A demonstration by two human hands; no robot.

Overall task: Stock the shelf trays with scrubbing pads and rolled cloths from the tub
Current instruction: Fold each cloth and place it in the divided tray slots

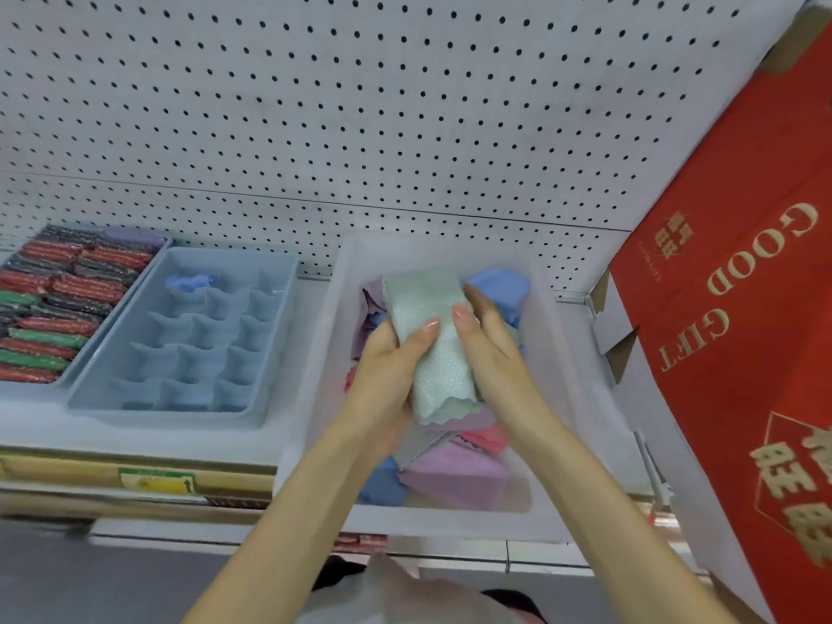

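Note:
Both hands hold a pale green cloth (pixel 430 335) above the translucent tub (pixel 315 353) on the shelf. My left hand (pixel 387 367) grips its left side with the thumb across the front, and my right hand (pixel 490 349) grips its right side. Purple, blue and pink cloths (pixel 454 475) lie loose in the tub under it. Left of the tub stands a grey-blue divided tray (pixel 180 412) with one blue rolled cloth (pixel 189 281) in a far compartment. Further left, a tray of scrubbing pads (pixel 58 308) holds several red, green and dark pads in rows.
A white pegboard (pixel 360 105) backs the shelf. A red gift box (pixel 743 331) with gold lettering leans in at the right, close to the tub. A yellow price label (pixel 157 481) sits on the shelf's front edge.

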